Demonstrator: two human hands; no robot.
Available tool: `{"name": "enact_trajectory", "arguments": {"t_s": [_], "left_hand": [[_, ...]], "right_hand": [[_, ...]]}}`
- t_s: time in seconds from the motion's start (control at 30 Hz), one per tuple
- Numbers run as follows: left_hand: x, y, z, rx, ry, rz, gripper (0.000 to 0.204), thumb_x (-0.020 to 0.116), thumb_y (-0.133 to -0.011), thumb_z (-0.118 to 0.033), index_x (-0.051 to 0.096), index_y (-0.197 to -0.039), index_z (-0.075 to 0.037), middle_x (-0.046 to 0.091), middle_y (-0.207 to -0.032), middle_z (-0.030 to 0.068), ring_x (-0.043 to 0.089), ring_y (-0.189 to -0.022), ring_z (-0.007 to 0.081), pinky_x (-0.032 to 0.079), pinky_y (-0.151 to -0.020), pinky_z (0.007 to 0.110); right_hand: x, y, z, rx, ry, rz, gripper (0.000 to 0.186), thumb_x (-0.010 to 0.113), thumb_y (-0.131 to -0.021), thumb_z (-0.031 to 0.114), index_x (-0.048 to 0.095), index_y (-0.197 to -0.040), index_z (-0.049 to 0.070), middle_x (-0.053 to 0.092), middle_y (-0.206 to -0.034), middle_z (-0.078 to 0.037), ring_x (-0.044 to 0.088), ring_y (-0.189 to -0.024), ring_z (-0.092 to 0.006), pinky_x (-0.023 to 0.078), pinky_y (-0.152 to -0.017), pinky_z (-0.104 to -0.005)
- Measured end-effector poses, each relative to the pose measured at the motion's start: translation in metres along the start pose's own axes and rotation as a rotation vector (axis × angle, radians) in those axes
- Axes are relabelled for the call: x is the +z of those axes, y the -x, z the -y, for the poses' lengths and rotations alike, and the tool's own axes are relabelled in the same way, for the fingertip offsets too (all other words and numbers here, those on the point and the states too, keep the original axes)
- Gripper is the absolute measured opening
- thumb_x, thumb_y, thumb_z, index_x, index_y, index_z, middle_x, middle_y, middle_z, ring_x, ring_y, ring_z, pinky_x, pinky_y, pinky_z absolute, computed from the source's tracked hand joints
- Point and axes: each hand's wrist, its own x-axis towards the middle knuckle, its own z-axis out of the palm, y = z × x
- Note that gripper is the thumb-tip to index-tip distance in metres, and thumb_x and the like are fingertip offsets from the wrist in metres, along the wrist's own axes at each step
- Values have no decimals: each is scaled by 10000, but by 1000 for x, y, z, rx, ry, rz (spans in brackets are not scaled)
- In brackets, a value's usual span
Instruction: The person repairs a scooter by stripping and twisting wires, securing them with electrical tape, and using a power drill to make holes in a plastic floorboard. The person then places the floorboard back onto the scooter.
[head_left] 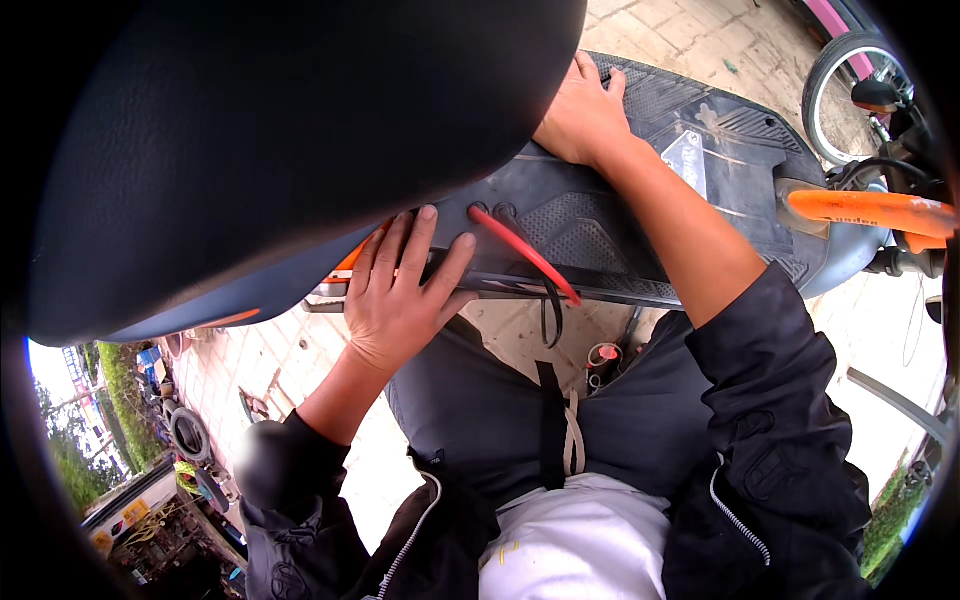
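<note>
Before me is a scooter with a large black seat [300, 120] and a dark, textured footboard [600, 245]. My left hand [400, 285] lies with fingers spread against the scooter's near side, just under the seat edge, holding nothing. The fingertips are close to a red cable [525, 253] that comes out of the footboard and hangs over its near edge. Beside it droops a black cable [552, 318]. My right hand [583, 112] reaches across to the far side of the footboard, pressed next to the seat. Its visible fingers are apart; part of the hand is hidden by the seat.
An orange frame tube [865, 212] rises at the footboard's right end. A bicycle wheel [850, 95] stands at the far right. A red-topped item [603, 355] rests on the paving between my legs. Tyres [188, 433] and a cluttered box [165, 530] lie at the left.
</note>
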Motion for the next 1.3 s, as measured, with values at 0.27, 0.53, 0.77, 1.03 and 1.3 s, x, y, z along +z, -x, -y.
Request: {"name": "enact_trajectory", "arguments": {"t_s": [0.27,0.53,0.77,1.03,1.3], "left_hand": [[-6,-2,0,10,28,26,745,773,-675,-489,529,-1332,-236,413,-1434,160,500,-1204,342,418,-979,443],[-10,5,1,-149,74,-87,638,687,-799,-454,519,-1341,-161,509,-1358,139,519,-1203,306,414,-985,407],[3,-11,-14,-224,151,-270,513,708,-821,-348,600,-1257,-102,567,-1302,102,553,-1154,303,444,-934,404],[17,-10,-11,-260,280,-214,535,717,-794,-367,592,-1249,-116,555,-1317,101,512,-1207,316,390,-1025,419],[16,-13,-11,-324,359,-210,644,737,-768,-375,531,-1298,-73,569,-1273,138,517,-1185,341,398,-1012,426]], "right_hand": [[-7,-4,-9,22,-130,59,766,403,-923,601,329,-1470,70,248,-1554,-138,174,-1450,-316,118,-1118,-624],[-69,187,-20,542,-1505,160,380,621,-927,323,629,-1023,-45,677,-969,-146,646,-973,-207,531,-786,-322],[-21,245,-25,884,-2258,-83,587,634,-921,276,392,-1302,-100,551,-1251,-240,600,-1127,-293,524,-940,-404],[-12,224,-12,1066,-2234,-256,548,687,-892,283,446,-1210,-92,574,-1167,-205,601,-1106,-291,493,-984,-437],[-15,207,-6,890,-2349,-169,406,644,-920,231,482,-1148,-63,560,-1173,-238,566,-1137,-360,462,-1019,-496]]}}
